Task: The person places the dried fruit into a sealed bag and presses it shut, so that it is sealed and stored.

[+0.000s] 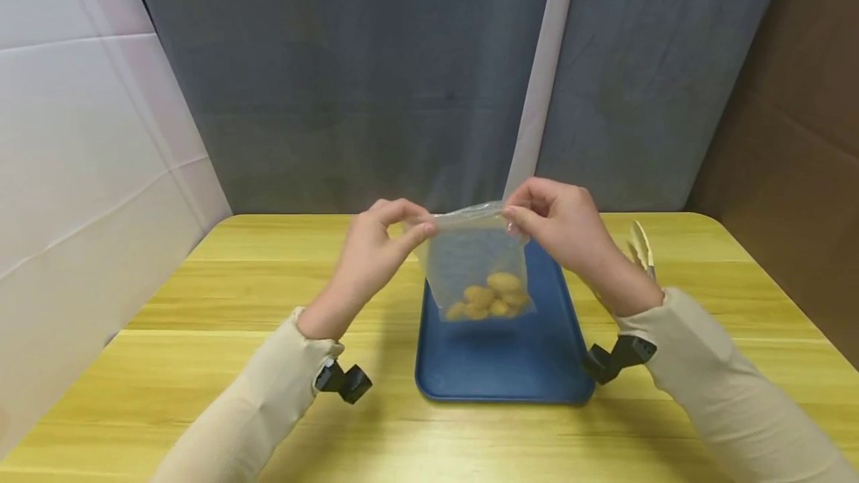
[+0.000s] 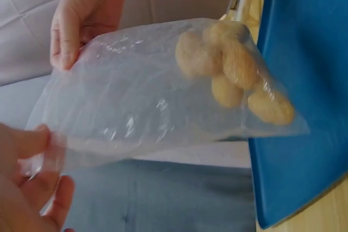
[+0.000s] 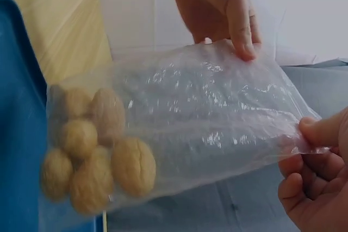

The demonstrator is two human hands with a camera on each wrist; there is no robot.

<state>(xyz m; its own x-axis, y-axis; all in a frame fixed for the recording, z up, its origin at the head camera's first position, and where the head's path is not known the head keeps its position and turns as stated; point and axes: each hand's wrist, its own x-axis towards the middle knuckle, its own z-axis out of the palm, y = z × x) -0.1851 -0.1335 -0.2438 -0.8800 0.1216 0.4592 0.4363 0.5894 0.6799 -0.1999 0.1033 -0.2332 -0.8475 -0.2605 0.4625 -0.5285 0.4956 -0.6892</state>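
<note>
A clear zip bag hangs upright between my hands, over a blue tray. Several walnuts lie bunched at its bottom, their seams and rough shells showing through the film. My left hand pinches the left top corner between thumb and fingers. At the opposite corner, the right hand grips the top edge the same way, its other fingers curled. The bag's film stretches fairly flat between the two grips, with some wrinkles and shine.
Behind my right wrist, a pair of tongs with pale tips is partly hidden, right of the tray. Everything stands on a yellow wood-grain table. A grey curtain closes off the back, with a white wall panel to the left.
</note>
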